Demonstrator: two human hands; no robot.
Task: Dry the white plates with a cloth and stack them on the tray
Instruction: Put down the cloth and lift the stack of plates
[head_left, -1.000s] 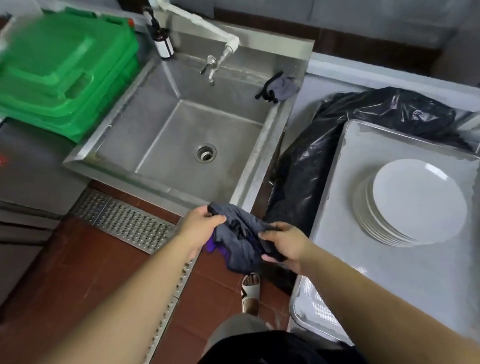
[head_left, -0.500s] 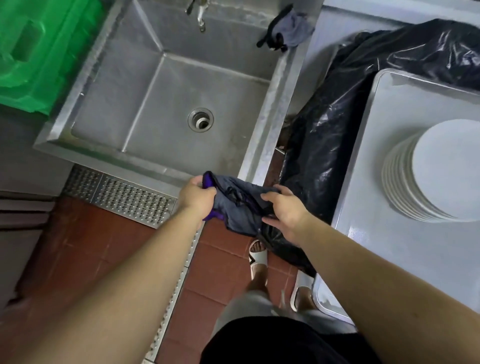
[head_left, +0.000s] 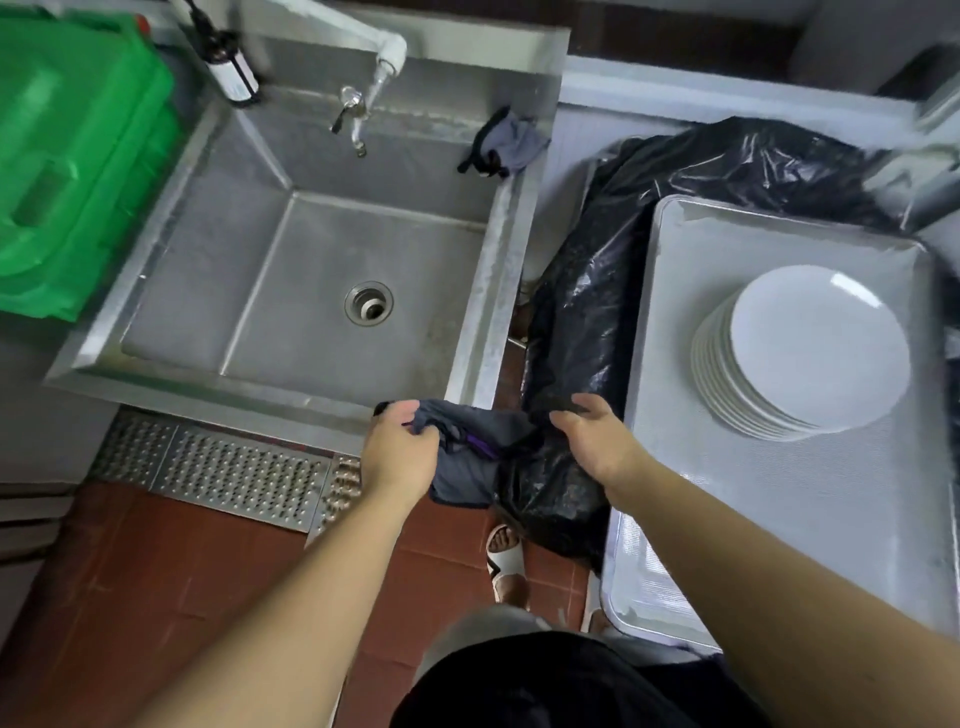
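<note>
The sink (head_left: 291, 291) holds no plates, and the white plates (head_left: 800, 353) sit stacked on the tray (head_left: 779, 519) at right, so drying looks finished. The left hand (head_left: 400, 452) pinches the cloth (head_left: 467, 457) with curled fingers; next, it needs setting down. The right hand (head_left: 597, 441), gripping the cloth half a second ago, now hovers with fingers spread.
</note>
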